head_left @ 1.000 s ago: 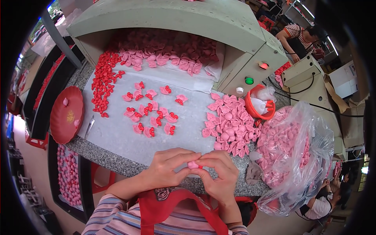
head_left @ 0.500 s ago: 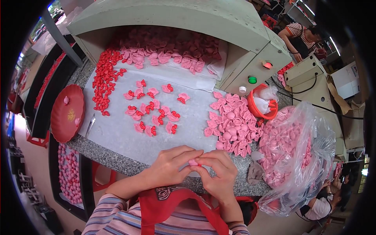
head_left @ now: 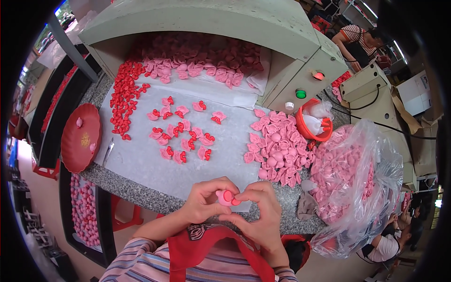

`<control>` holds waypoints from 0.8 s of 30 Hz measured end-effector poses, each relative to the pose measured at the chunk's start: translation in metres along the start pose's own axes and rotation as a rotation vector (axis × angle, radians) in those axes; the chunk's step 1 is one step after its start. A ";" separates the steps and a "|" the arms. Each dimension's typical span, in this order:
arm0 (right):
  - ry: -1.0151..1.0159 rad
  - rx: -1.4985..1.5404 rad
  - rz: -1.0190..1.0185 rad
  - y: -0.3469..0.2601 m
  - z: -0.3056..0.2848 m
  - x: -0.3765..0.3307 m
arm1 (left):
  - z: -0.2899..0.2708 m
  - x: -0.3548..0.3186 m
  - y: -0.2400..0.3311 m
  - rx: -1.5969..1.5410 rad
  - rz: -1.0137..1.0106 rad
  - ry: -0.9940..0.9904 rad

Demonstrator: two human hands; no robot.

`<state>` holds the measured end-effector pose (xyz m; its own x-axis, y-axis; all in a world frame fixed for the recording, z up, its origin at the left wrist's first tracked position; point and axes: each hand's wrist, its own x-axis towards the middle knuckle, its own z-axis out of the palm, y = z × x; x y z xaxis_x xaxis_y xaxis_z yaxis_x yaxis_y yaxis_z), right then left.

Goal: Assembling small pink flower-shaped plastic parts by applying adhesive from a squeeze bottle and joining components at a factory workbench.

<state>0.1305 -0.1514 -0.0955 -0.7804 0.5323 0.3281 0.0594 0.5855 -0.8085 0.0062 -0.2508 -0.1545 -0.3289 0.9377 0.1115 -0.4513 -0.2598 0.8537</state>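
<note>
- at the far left i see a black tray (head_left: 35,134) with red pieces in it.
- next comes a red scalloped plate (head_left: 77,157), two small pink pieces lying in it.
- nearer, beyond the table's edge, a lower tray (head_left: 106,225) carries pink and red pieces.
- on the left of the white sheet (head_left: 141,164) i see a slim metal tool (head_left: 108,150), with a heap of small red bits (head_left: 123,103) farther off.
- mid-sheet, small pink-and-red shapes (head_left: 181,129) lie in a loose group.
- behind them stands a pale green machine (head_left: 202,21), its open front full of pink pieces.
- on my near side, the left hand (head_left: 205,199) pinches a rounded pink piece (head_left: 221,198) with red parts, above the sheet's near edge.
- the right hand (head_left: 261,207) is close against it, fingertips at the red end, thumb spread below; i cannot tell whether it grips.
- right of that: a pink heap (head_left: 279,152), an orange-red basket (head_left: 303,129) and a clear bag (head_left: 378,188) of pink pieces.
</note>
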 end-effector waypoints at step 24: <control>-0.648 0.946 0.632 0.025 -0.009 0.004 | -0.022 -0.012 -0.008 -0.585 -0.453 -0.333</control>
<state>0.1350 -0.1292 -0.1099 -0.9506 0.0110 -0.3102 0.2723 -0.4502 -0.8504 -0.0042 -0.2647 -0.1739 0.2125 0.9762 0.0431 -0.8725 0.1697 0.4583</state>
